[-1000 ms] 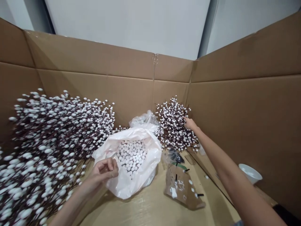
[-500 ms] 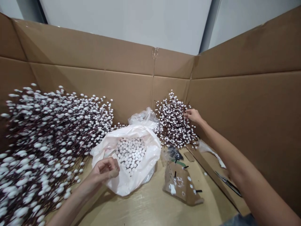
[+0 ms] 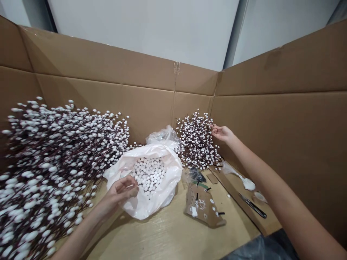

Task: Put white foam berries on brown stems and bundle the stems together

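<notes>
The right hand [image 3: 221, 134] has its fingers bunched at the right edge of the small bunch [image 3: 197, 142], by the cardboard wall [image 3: 146, 112]; I cannot tell whether they pinch a stem. The left hand [image 3: 120, 193] curls, thumb near fingertips, at the near-left rim of the bag [image 3: 169, 187] of white balls [image 3: 150, 177], its grip unclear. The knife [image 3: 253, 206] and 1 big bunch [image 3: 70, 144] lie at opposite sides.

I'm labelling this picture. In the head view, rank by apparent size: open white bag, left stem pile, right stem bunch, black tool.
1. Left stem pile, partly cut off
2. Open white bag
3. Right stem bunch
4. Black tool
</notes>
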The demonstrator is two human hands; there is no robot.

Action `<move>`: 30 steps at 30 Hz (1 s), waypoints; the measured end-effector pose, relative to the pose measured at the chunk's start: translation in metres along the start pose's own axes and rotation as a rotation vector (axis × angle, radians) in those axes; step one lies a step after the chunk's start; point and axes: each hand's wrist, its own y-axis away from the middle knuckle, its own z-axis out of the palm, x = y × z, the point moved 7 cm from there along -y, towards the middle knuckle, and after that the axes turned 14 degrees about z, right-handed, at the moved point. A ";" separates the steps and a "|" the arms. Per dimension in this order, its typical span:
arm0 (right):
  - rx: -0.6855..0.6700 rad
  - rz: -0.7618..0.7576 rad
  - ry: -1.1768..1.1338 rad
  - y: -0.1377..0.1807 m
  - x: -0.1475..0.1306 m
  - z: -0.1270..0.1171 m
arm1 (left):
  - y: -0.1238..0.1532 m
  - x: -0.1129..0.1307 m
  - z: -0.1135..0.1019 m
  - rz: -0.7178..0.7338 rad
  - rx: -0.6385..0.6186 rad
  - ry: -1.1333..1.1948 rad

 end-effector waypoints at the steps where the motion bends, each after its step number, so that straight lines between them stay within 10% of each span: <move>1: -0.008 -0.012 -0.049 0.004 0.002 0.002 | 0.000 -0.001 0.000 -0.014 -0.011 -0.003; 22: 0.018 0.006 -0.285 0.042 0.038 -0.005 | -0.002 0.001 0.000 0.050 -0.091 0.014; 30: -0.139 -0.021 -0.163 0.079 0.045 0.056 | 0.001 0.001 0.004 0.017 -0.096 0.046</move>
